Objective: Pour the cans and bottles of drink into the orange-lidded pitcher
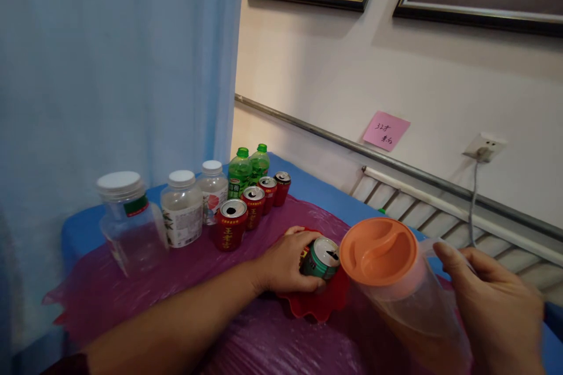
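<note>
My left hand (pixel 290 262) is wrapped round a green drink can (pixel 317 267), whose opened silver top faces up and tilts to the right. Under the can lies a red mat with a wavy edge (pixel 319 306). By its handle, my right hand (pixel 499 299) grips a clear plastic pitcher (pixel 411 310) with an orange lid (pixel 378 251). The pitcher leans left, so its lid is close beside the can's top; whether they touch I cannot tell. Some liquid seems to show low in the pitcher.
Red cans (pixel 231 228) stand in a row left of my hand, with green bottles (pixel 240 173) and white-capped clear jars (pixel 182 211) behind. Purple plastic sheeting (pixel 246 334) covers the blue surface (pixel 303 179). A radiator (pixel 409 202) and a plugged-in cord (pixel 473 205) are at right.
</note>
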Action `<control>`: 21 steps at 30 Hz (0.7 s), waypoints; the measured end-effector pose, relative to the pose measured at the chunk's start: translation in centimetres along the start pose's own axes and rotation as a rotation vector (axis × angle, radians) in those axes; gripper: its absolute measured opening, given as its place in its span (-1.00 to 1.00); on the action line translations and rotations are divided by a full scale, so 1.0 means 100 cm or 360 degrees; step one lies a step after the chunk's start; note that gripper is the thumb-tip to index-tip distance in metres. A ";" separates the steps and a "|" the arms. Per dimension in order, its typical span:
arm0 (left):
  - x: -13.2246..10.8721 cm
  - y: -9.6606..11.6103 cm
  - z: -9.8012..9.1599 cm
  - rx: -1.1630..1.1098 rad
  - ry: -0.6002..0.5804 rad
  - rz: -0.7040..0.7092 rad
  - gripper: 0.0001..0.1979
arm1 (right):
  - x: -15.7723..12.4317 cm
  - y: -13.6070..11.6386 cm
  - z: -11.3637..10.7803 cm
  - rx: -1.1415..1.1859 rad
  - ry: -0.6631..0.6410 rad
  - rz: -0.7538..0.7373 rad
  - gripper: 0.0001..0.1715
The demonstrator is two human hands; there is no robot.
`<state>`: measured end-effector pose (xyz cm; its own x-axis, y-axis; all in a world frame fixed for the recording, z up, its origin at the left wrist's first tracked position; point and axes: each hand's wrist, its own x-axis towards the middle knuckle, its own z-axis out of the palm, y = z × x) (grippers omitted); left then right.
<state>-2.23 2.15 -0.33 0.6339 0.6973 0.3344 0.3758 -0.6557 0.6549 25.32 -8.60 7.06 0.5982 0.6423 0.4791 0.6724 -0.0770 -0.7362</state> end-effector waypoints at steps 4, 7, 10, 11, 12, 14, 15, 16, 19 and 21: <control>0.000 0.000 -0.001 0.0018 -0.0013 -0.0026 -0.30 | 0.000 -0.003 0.000 -0.0072 0.0014 0.0099 -0.42; 0.000 0.001 -0.001 -0.0006 -0.0024 -0.0013 -0.31 | -0.001 -0.005 -0.001 -0.0075 0.0014 0.0079 -0.42; 0.000 0.002 -0.002 -0.0015 -0.0012 0.0005 -0.33 | -0.002 -0.006 -0.001 -0.0057 0.0034 0.0097 -0.41; 0.001 0.003 -0.002 -0.0017 -0.0009 0.0005 -0.33 | -0.002 -0.006 -0.001 -0.0058 0.0036 0.0099 -0.42; 0.001 0.003 -0.002 -0.0020 -0.0007 0.0006 -0.34 | -0.002 -0.006 -0.001 -0.0063 0.0037 0.0098 -0.42; 0.001 0.004 -0.002 -0.0032 -0.0009 0.0018 -0.36 | -0.002 -0.006 -0.001 -0.0070 0.0033 0.0091 -0.43; 0.001 0.004 -0.003 -0.0036 -0.0010 0.0027 -0.36 | -0.002 -0.006 -0.001 -0.0065 0.0034 0.0088 -0.44; 0.002 0.004 -0.003 -0.0038 -0.0012 0.0035 -0.36 | -0.002 -0.006 -0.001 -0.0059 0.0038 0.0084 -0.44; 0.002 0.004 -0.003 -0.0038 -0.0021 0.0047 -0.36 | -0.003 -0.006 -0.001 -0.0027 0.0060 0.0082 -0.44; 0.002 0.004 -0.003 -0.0032 -0.0015 0.0043 -0.36 | -0.003 -0.006 -0.001 -0.0013 0.0071 0.0087 -0.44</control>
<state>-2.18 2.11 0.17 0.6502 0.6767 0.3455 0.3448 -0.6680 0.6594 24.75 -8.79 7.42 0.6529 0.6022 0.4594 0.6416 -0.1173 -0.7580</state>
